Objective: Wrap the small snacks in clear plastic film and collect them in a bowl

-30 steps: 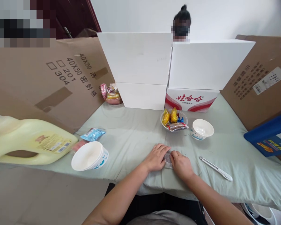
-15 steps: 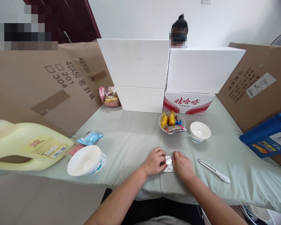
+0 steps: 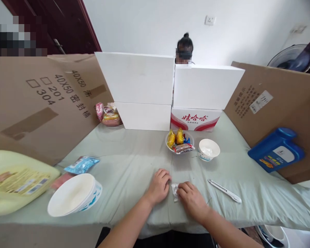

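**Foil packet pinned between both hands at the near table edge**

The fingertips of the right hand are seen curled together and pressed down on a small silvery packet, which lies flat on the pale green tablecloth. The fingers of the left hand are bent and held close together, knuckles up, just beside the packet's left edge; whether they actually touch it cannot be told. Both forearms are rested on the cloth and lead back toward the near edge.

All further places are given from the packet. Just to its right, a white pen-like tool is laid at a slant on the cloth. Beyond it, a clear bowl of wrapped snacks is noted, with a small white paper bowl standing just beside that bowl on the right. Well to the left, a stack of larger white paper bowls is tipped on its side, with a blue sachet behind it and a pale yellow jug lying farther left. Far beyond, white boxes are stacked, with a bag of sweets at their left foot. Cardboard sheets are stood on both flanks. A blue jug is leaned against the right-hand sheet. Another person's head is visible behind the boxes.
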`<action>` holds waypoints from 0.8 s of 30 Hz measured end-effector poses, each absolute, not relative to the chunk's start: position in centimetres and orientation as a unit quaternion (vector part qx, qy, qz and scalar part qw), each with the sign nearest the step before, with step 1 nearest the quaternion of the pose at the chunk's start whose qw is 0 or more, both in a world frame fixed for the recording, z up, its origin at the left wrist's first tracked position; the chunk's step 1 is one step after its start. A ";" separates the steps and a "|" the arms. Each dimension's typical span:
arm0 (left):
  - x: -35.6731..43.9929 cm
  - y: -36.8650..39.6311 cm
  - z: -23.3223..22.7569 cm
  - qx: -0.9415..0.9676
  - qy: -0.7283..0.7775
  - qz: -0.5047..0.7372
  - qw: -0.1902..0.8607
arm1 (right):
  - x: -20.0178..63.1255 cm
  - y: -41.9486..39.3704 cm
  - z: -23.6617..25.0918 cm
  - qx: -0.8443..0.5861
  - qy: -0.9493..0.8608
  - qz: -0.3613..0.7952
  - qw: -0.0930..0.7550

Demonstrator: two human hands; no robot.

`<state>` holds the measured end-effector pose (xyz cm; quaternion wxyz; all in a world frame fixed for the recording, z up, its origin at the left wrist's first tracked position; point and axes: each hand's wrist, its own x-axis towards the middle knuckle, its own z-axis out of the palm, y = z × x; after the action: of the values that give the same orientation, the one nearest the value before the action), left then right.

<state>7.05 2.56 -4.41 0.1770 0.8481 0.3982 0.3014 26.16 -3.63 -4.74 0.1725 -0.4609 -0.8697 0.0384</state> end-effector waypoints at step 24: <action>7.8 3.0 -5.1 0.832 0.430 0.307 0.166 | 38.0 15.1 3.6 -0.684 -0.699 0.162 -0.131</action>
<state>7.79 2.96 -5.12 0.1656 0.8325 0.4304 0.3071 37.97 15.11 3.63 -0.1314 -0.6838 -0.6992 0.1619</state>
